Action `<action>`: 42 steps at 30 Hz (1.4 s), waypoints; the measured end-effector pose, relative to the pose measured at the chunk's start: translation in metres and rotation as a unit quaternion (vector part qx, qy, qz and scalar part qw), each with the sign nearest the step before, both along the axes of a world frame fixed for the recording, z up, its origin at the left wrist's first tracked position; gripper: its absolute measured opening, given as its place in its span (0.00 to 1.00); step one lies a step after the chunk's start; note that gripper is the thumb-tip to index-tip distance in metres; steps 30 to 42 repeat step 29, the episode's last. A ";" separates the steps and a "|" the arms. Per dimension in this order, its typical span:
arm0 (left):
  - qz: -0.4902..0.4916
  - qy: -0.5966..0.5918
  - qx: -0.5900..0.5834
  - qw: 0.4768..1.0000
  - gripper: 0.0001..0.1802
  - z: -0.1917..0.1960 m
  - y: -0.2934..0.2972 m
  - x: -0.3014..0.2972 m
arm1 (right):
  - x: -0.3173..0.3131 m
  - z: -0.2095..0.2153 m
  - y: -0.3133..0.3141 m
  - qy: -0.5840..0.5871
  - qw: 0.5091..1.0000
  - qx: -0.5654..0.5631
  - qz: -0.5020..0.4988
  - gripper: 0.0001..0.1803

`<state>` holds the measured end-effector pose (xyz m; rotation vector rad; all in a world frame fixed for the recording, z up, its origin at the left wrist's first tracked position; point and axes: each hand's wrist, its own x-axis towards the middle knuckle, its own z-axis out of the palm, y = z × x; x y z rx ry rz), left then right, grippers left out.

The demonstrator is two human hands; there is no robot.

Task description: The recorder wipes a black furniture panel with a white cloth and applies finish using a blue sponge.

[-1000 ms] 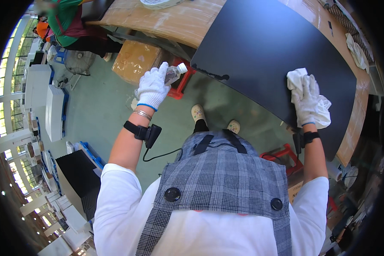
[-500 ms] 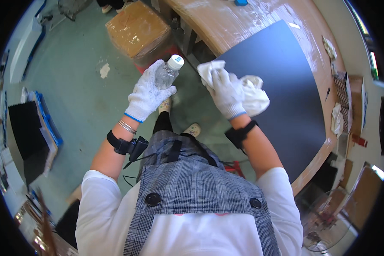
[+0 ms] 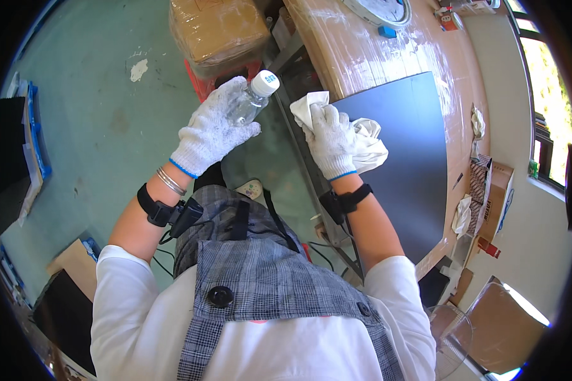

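Note:
My left hand (image 3: 211, 127), in a white knit glove with a blue cuff, is wrapped round a clear plastic bottle (image 3: 244, 106) with a white cap, tilted up and to the right. The bottle is held over the floor, left of the table. My right hand (image 3: 330, 141), gloved the same way, grips a crumpled white cloth (image 3: 367, 141); part of it sticks out past the fingertips and part bunches out on the right. Below the cloth, a dark grey flat panel (image 3: 407, 165) lies on the table. Whether the cloth touches the panel I cannot tell.
The table (image 3: 337, 51) is covered in brown board and clear film. On it are a blue block (image 3: 386, 32), a round tape roll (image 3: 405, 14) and crumpled white cloths (image 3: 463, 214). A wrapped cardboard box (image 3: 219, 32) rests on a red stool (image 3: 200, 81). Dark panels (image 3: 9, 152) stand at left.
My view has turned to the right, bringing the window and the tape roll into sight. Both hands keep their hold on the bottle and the cloth, and the cloth is now near the panel's left edge.

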<state>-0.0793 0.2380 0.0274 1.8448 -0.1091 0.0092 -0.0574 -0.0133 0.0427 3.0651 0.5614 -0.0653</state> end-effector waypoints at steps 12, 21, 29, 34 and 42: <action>0.020 0.009 0.003 1.000 0.46 -0.002 0.003 -0.001 | -0.021 0.002 -0.015 -0.002 0.999 0.001 0.039 0.27; 0.011 0.017 -0.031 0.999 0.46 -0.007 -0.003 -0.004 | -0.018 0.002 -0.018 0.003 0.999 0.002 0.038 0.26; 0.028 0.056 -0.073 0.995 0.47 -0.018 0.000 -0.009 | -0.100 -0.010 -0.099 0.102 0.994 -0.014 0.038 0.34; 0.028 0.056 -0.073 0.995 0.47 -0.018 0.000 -0.009 | -0.100 -0.010 -0.099 0.102 0.994 -0.014 0.038 0.34; 0.028 0.056 -0.073 0.995 0.47 -0.018 0.000 -0.009 | -0.100 -0.010 -0.099 0.102 0.994 -0.014 0.038 0.34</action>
